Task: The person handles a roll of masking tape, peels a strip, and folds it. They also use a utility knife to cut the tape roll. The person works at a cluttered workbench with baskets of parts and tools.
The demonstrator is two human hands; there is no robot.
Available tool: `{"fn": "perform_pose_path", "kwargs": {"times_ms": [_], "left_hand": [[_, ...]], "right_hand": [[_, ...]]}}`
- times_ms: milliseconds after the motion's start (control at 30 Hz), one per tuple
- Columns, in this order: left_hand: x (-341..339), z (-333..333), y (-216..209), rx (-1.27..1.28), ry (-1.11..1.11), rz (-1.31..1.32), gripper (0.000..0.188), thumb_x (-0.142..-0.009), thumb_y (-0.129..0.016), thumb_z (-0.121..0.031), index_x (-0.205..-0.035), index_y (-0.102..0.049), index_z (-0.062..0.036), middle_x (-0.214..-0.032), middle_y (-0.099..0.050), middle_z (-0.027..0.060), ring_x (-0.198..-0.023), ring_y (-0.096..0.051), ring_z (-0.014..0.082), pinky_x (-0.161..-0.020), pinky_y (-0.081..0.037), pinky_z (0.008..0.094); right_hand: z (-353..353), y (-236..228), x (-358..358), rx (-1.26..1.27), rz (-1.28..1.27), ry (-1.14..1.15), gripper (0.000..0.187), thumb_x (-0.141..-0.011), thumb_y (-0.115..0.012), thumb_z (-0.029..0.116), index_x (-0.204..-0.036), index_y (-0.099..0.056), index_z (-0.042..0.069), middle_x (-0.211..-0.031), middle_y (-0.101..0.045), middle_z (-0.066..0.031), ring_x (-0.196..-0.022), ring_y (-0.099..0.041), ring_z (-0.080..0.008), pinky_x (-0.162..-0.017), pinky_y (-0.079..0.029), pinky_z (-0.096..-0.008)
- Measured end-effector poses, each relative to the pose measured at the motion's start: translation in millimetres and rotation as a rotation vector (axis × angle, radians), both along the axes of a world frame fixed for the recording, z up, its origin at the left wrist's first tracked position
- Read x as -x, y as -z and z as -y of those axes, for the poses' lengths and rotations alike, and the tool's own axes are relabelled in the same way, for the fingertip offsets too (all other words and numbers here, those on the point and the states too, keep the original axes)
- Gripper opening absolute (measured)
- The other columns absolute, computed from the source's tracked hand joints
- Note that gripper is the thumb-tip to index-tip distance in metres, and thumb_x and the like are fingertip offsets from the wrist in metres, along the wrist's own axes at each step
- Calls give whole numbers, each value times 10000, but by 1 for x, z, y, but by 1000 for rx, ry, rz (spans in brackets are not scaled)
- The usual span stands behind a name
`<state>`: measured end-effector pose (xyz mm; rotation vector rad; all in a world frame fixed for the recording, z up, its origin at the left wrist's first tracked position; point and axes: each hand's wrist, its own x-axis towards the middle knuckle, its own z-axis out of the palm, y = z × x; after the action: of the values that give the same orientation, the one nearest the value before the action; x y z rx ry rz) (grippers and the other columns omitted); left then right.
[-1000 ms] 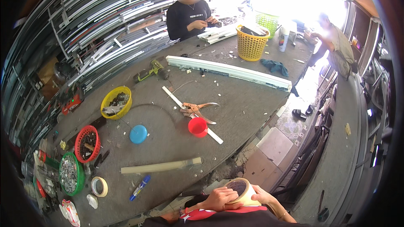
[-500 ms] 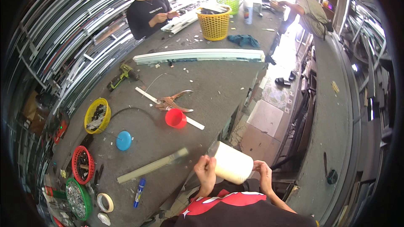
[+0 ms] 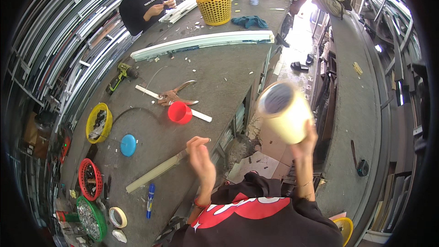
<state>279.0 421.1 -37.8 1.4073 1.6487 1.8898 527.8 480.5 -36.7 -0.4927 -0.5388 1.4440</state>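
Observation:
My right hand [image 3: 305, 142] grips a wide cream roll [image 3: 292, 118] from its lower right side. The roll is tilted over the gap beside the bench, its dark hollow end facing up and left; motion blurs it a little. With fingers loosely curled and apart, my left hand [image 3: 201, 161] holds nothing. It hovers by the bench edge, over the end of a flat beige strip [image 3: 153, 174]. A red cup [image 3: 179, 112] lies tipped farther off, beside cutting pliers [image 3: 176, 96] and a thin white strip [image 3: 201, 115].
Left on the bench are a blue marker [image 3: 150, 201], masking tape [image 3: 118, 217], a blue disc [image 3: 128, 145], a cordless drill [image 3: 121, 77] and small baskets [image 3: 90, 179]. White profiles [image 3: 203, 45] lie across it. Two people work beyond, near a yellow basket [image 3: 214, 9].
My left hand has let go of the roll and moved left toward the bench. My right hand has raised the roll up and to the right. The view has shifted slightly.

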Motion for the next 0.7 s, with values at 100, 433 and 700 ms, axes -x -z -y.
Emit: {"fn": "perform_pose_path", "kwargs": {"times_ms": [100, 433, 700], "left_hand": [[11, 14, -4, 8, -48, 93, 238, -961, -386, -181, -878, -533, -13, -934, -484, 50, -797, -440, 118, -717, -367, 267], [6, 34, 1, 13, 110, 268, 359, -964, -360, -189, -747, -561, 15, -787, -577, 71, -723, -532, 150, -667, -426, 280], [1, 25, -8, 58, 203, 286, 348, -979, -355, -186, -747, -534, 2, -793, -543, 72, -719, -472, 110, -678, -387, 260]], "right_hand": [[-30, -12, -23, -516, -472, -149, 485, -825, -643, 394, -1162, -563, 54, -1221, -550, -169, -1028, -584, -286, -1021, -381, -480], [-51, 57, 23, 282, 159, -82, 459, -842, -617, 182, -1224, -476, -29, -1184, -559, -124, -1064, -549, -229, -908, -442, -363], [-47, 33, 32, -326, -730, -392, 556, -831, -629, 322, -1286, -447, 61, -1290, -492, -145, -1213, -438, -290, -1085, -259, -490]]}}
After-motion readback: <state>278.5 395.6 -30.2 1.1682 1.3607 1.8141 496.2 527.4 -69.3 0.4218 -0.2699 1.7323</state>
